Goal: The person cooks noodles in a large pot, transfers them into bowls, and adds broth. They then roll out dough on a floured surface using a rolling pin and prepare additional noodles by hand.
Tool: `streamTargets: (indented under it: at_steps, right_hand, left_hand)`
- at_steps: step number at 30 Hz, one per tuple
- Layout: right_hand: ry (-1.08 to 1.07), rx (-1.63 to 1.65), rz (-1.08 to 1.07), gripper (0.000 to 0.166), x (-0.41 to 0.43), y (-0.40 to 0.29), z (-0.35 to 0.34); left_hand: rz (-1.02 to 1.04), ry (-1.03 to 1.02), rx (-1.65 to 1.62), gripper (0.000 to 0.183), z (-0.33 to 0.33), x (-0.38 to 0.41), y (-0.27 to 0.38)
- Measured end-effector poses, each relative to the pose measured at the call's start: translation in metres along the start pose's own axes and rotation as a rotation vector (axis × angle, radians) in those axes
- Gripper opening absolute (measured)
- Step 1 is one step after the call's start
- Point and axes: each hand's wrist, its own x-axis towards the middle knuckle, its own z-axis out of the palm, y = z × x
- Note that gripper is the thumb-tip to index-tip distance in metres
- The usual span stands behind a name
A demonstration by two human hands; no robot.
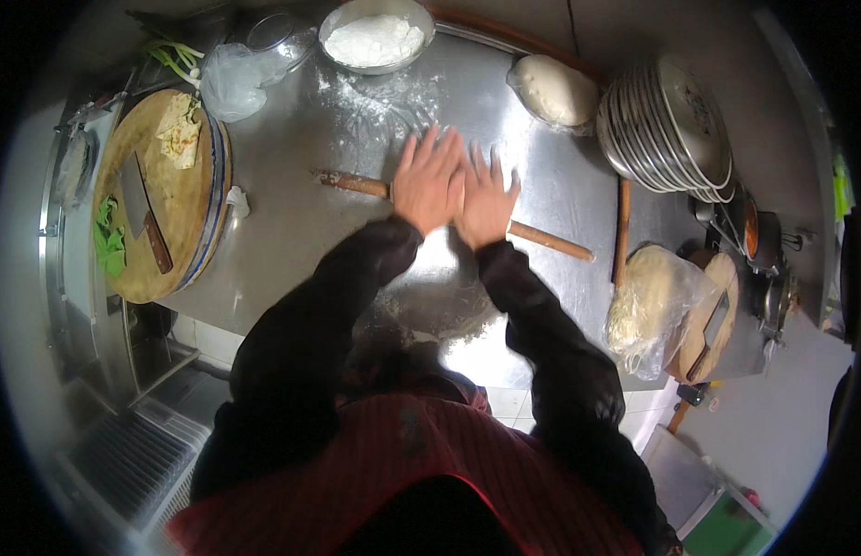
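Note:
My left hand [428,184] and my right hand [487,198] lie side by side, palms down, over the middle of a wooden rolling pin [552,241]. Their fingers are stretched out and slightly blurred, and the hands touch or overlap at the thumbs. The pin lies slantwise on a stainless steel table [284,181], one end showing past each hand. What is under the palms is hidden. Loose flour [381,97] is scattered beyond the hands, below a metal bowl of flour [376,40]. A lump of dough [554,90] under plastic rests at the back right.
At left a round chopping board [183,229] holds a cleaver [142,201], flatbread pieces [180,132] and green leaves [111,240]. Stacked metal plates [652,132] stand at right, near another rolling pin [622,229], bagged dough [645,299] and a second board with a knife [708,333].

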Motion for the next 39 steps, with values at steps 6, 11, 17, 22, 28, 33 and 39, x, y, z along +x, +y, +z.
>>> streamTargets:
  at_steps: [6, 11, 17, 22, 28, 33, 39]
  right_hand:
    - [-0.091, -0.045, 0.001, 0.051, -0.024, 0.015, 0.035]
    - [0.004, 0.020, 0.029, 0.051, 0.083, 0.058, 0.041]
    - [0.112, 0.013, -0.081, 0.052, 0.063, 0.076, 0.046]
    - [0.047, 0.281, -0.156, 0.058, 0.140, 0.111, 0.052]
    - [-0.095, 0.080, -0.239, 0.058, 0.080, 0.131, 0.027]
    - [-0.114, 0.226, -0.319, 0.052, 0.022, 0.131, 0.000]
    - [-0.158, 0.289, -0.206, 0.041, 0.007, 0.161, -0.002]
  left_hand:
    - [0.116, -0.180, 0.118, 0.063, 0.041, -0.014, -0.018]
    - [-0.044, -0.003, -0.003, 0.045, 0.066, 0.091, -0.037]
    - [0.142, 0.036, 0.130, 0.042, 0.071, 0.086, -0.051]
    - [0.173, -0.265, -0.006, 0.039, 0.062, 0.158, -0.079]
    - [0.213, -0.298, 0.080, 0.051, 0.048, 0.086, -0.102]
    - [0.170, -0.236, 0.083, 0.052, 0.021, -0.001, -0.074]
    - [0.142, -0.290, 0.014, 0.055, 0.006, 0.011, -0.077]
